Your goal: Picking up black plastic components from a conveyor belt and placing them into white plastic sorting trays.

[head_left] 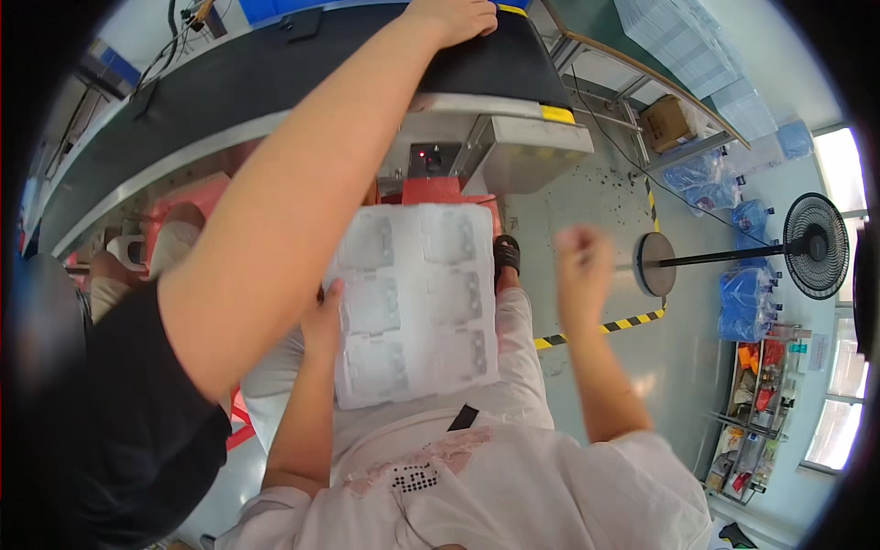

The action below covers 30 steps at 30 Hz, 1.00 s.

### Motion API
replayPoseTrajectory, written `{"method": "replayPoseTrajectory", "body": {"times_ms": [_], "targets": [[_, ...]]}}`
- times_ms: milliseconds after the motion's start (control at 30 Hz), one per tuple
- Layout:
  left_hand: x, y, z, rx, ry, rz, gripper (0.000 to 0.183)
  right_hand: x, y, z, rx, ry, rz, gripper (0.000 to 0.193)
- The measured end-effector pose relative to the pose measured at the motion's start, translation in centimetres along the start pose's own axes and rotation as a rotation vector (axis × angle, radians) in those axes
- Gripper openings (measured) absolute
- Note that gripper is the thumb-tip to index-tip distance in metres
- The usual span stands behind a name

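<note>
A translucent white plastic tray (412, 312) with moulded pockets in two columns rests across my lap. At its left edge, my left hand (323, 316) holds the tray, the thumb lying along the rim. To the right of the tray, my right hand (584, 261) is raised in the air, apart from it. That hand is smeared by motion; its fingers look curled, but whether they hold anything does not show. From the left, another person's bare arm (293, 174) in a black sleeve crosses above my left arm. That person's hand (458, 18) lies at the far side of the black conveyor belt.
The black conveyor belt (229, 101) runs along the front, with a metal box (536, 151) at its right end. Beneath it is a red bin (431, 191). At right stand a fan (811, 246), blue-wrapped bundles (747, 298), a loaded shelf (756, 403) and a cardboard box (666, 122).
</note>
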<state>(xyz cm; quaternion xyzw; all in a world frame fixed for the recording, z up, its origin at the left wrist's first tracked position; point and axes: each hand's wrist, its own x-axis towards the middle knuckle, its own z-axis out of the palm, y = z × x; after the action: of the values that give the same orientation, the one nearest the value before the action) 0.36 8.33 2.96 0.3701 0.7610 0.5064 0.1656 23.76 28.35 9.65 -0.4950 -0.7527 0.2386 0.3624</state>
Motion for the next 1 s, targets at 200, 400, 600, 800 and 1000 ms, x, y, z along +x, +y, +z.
{"method": "replayPoseTrajectory", "body": {"times_ms": [200,400,600,800,1000], "targets": [[-4.8,-0.1,2.6,-0.182,0.032,-0.371,0.035,-9.9,8.3,-1.1,0.102,-0.639,0.903,0.052],[-4.7,-3.9,4.3,0.441,0.2,-0.22,0.042,-12.4,12.7,-8.8,0.674,-0.252,0.916,0.039],[-2.1,-2.5,4.9,0.836,-0.268,-0.484,0.06,-14.5,14.4,-11.5,0.745,-0.136,0.996,0.04],[-0.2,-3.7,7.1,0.844,-0.236,-0.597,0.052,-16.2,16.1,-11.5,0.803,-0.098,1.018,0.041],[1.2,-2.5,5.6,0.69,-0.166,-0.637,0.054,-16.1,16.2,-10.8,0.756,-0.054,1.005,0.04]]}}
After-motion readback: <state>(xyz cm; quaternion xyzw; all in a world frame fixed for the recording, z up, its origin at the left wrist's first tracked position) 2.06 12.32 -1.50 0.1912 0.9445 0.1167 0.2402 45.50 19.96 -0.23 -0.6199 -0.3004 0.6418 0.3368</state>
